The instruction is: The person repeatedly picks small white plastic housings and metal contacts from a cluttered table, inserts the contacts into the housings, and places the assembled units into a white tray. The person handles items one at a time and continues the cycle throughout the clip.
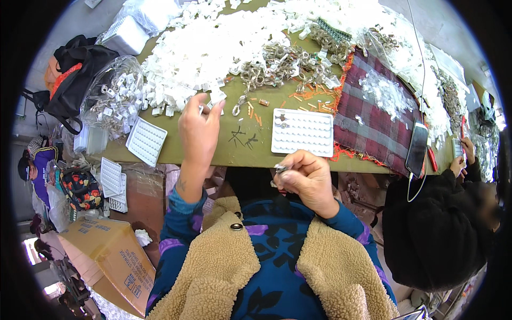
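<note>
My left hand (200,128) reaches over the near edge of a large heap of small white plastic pieces (192,58). Its thumb and forefinger are apart, close to a loose white piece (217,96). In front of my body, my right hand (309,180) pinches a small dark and silvery metal piece (280,168); the fingers hide most of it. Just beyond that hand lies a white dimpled tray (302,144), with a couple of small metal items (283,121) in its upper left part. A tangle of metal pieces like watches or bracelets (272,66) lies farther back.
Orange-brown strips (309,97) are scattered on the green table (229,146). Right of the tray lies a plaid cloth (368,106), with a cabled phone (416,149) at its edge. Another tray (146,141) and a bagged pile (114,96) are at left. A co-worker (437,229) sits at right.
</note>
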`<action>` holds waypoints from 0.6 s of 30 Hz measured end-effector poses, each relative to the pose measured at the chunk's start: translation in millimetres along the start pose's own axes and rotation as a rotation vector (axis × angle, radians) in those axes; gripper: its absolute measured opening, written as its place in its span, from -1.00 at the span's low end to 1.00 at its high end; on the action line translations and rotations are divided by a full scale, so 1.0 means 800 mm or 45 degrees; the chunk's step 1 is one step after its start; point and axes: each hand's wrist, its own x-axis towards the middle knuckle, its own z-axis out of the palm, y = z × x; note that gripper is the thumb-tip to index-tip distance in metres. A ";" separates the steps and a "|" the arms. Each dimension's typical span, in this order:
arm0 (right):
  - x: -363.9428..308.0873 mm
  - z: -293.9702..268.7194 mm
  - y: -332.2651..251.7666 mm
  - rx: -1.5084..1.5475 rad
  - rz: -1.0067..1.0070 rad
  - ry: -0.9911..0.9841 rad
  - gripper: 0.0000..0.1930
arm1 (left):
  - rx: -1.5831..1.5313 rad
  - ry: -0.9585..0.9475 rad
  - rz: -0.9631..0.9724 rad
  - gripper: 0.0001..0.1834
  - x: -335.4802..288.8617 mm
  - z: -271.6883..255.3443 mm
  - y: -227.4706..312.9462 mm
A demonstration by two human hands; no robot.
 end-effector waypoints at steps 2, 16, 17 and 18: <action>0.001 0.005 0.006 -0.087 0.059 0.052 -0.85 | 0.243 -0.021 0.069 -0.63 0.019 0.013 -0.011; 0.038 0.024 0.008 -0.013 -0.005 0.047 -0.88 | -0.397 -0.166 0.169 -0.75 -0.029 -0.019 0.008; 0.042 0.026 0.010 0.007 -0.025 0.072 -0.88 | -0.325 -0.168 0.378 -0.72 -0.040 -0.021 0.015; 0.046 0.028 0.012 0.035 -0.052 0.107 -0.86 | -0.253 -0.168 0.585 -0.68 -0.049 -0.022 0.021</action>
